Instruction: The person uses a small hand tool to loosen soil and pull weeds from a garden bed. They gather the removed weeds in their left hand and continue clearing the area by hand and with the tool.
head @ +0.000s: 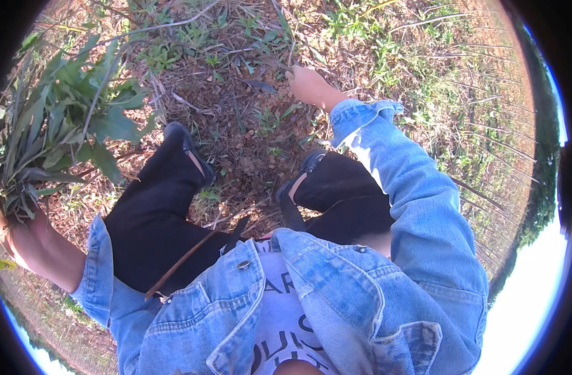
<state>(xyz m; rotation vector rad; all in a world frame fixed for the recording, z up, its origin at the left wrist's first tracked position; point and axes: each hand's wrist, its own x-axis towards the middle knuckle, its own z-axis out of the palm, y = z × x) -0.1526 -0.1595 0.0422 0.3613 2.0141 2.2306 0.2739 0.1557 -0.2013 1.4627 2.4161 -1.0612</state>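
Note:
My left hand [16, 234], at the left rim of the view, grips a thick bunch of freshly picked leafy green plants [65, 117] by the stem end. The broad leaves fan upward and away from me. My right hand [309, 86] is low over the soil ahead of me, its fingers curled. Something thin and brownish shows at its fingertips, too blurred to tell what it is. Just below and left of that hand lies a dark, narrow leaf-like piece [260, 86]. Small green weeds [267, 119] grow between my feet and the right hand.
My dark shoes [192, 150] stand apart on reddish soil [248, 164] strewn with dry straw. A brown stick [183, 262] lies across my black trousers [150, 225]. More low green plants [356, 23] and dry stalks [492, 98] spread ahead and to the right.

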